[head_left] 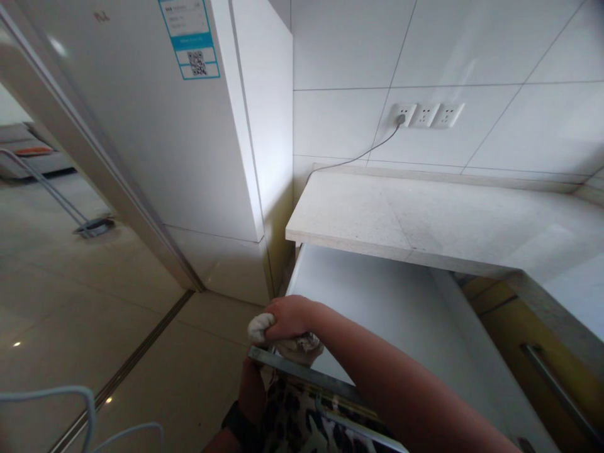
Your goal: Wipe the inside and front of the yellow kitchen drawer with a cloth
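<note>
The right forearm [401, 384] crosses the open drawer [372, 296]; the right hand [290, 316] clutches a bunched cloth [260, 328] at its front corner. The left hand [255, 372], lower, is too hidden to judge. Pressing hard there could jolt the drawer.

At the bottom centre of the frame we see patterned clothing [287, 412]: dark, uneven, rounded blotches over a pale cream ground, like an animal print. Around the left wrist [251, 390], left of that, we make out a broad black band [238, 423], too blurred to identify further. The right hand [289, 316] and forearm [382, 377] are bare.
</note>
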Demonstrator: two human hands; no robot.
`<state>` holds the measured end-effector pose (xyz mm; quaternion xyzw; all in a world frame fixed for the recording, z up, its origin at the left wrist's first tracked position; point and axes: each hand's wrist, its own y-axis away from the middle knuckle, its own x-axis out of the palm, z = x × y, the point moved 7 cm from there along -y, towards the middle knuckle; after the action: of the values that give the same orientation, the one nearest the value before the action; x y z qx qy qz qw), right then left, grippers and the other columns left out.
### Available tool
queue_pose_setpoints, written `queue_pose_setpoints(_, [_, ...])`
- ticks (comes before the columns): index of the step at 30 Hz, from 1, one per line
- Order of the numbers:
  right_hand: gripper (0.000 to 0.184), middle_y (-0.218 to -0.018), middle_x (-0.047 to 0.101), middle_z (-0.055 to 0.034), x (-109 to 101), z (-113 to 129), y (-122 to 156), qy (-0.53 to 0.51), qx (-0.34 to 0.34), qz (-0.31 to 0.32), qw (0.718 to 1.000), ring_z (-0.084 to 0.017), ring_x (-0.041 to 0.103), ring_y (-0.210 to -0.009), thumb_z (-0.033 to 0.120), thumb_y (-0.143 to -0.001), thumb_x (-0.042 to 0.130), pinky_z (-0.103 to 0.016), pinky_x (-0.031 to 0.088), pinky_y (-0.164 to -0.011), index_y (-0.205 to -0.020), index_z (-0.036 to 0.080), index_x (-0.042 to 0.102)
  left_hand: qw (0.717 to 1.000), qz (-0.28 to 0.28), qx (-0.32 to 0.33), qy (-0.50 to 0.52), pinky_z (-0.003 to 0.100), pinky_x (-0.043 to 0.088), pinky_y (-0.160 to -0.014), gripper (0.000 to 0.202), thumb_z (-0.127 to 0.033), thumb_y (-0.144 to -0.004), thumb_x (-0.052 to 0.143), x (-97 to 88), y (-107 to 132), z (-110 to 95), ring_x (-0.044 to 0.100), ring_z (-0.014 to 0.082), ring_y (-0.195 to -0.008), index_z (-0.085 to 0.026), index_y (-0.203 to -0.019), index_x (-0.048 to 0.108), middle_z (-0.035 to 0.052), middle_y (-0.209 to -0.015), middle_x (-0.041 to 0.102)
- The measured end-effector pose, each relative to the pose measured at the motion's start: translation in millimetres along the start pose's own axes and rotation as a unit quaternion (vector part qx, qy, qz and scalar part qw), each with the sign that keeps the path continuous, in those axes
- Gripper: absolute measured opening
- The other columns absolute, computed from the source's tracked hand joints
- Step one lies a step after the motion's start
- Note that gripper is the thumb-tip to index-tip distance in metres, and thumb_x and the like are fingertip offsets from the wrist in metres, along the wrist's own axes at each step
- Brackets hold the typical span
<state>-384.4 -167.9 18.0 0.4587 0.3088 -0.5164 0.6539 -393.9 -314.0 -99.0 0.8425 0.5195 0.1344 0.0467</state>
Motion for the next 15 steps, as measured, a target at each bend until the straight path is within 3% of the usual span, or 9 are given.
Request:
queue_pose_setpoints(3, [0.043,-0.102,0.077,-0.0037,4,17,3,-0.011,-0.010,0.050,0.999,-0.024,0.071,-0.090,0.056,-0.079,0.057,-0.029,0.049,-0.067,-0.110,0.030,0.073,1.000,-0.009,0.020,-0.016,0.048,0.048,-0.098,0.037,-0.040,-0.056,0.074,0.4,3,-5,0.057,0.0382,-0.114,-0.026,-0.090,0.067,0.0081,-0.098,0.071])
queue_pose_setpoints(7, [0.048,-0.101,0.077,-0.0051,0,15,-2,0.024,0.032,0.053,0.998,-0.028,0.072,-0.091,0.062,-0.075,0.059,-0.032,0.050,-0.065,-0.109,0.031,0.074,0.999,-0.014,0.022,-0.026,0.048,0.049,-0.096,0.036,-0.045,-0.060,0.071,-0.5,2,-7,0.057,0.0383,-0.112,-0.026,-0.090,0.067,0.0087,-0.095,0.070])
queue_pose_setpoints(11, [0.046,-0.099,0.078,-0.0078,-17,-15,-13,0.071,0.108,-0.006,0.992,-0.031,0.073,-0.090,0.062,-0.075,0.057,-0.034,0.052,-0.066,-0.100,0.029,0.076,0.999,-0.014,0.008,-0.034,0.049,0.050,-0.090,0.032,-0.046,-0.061,0.069,-0.5,-4,-4,0.061,0.0369,-0.101,-0.022,-0.083,0.067,0.0096,-0.085,0.069])
queue_pose_setpoints(15, [0.045,-0.107,0.076,-0.0085,-34,-54,-22,0.078,0.155,-0.059,0.983,-0.031,0.071,-0.096,0.059,-0.078,0.054,-0.036,0.053,-0.072,-0.107,0.030,0.073,0.999,-0.008,-0.036,-0.016,0.047,0.050,-0.084,0.024,-0.043,-0.061,0.068,0.8,-16,4,0.062,0.0342,-0.090,-0.021,-0.071,0.064,0.0062,-0.070,0.064])
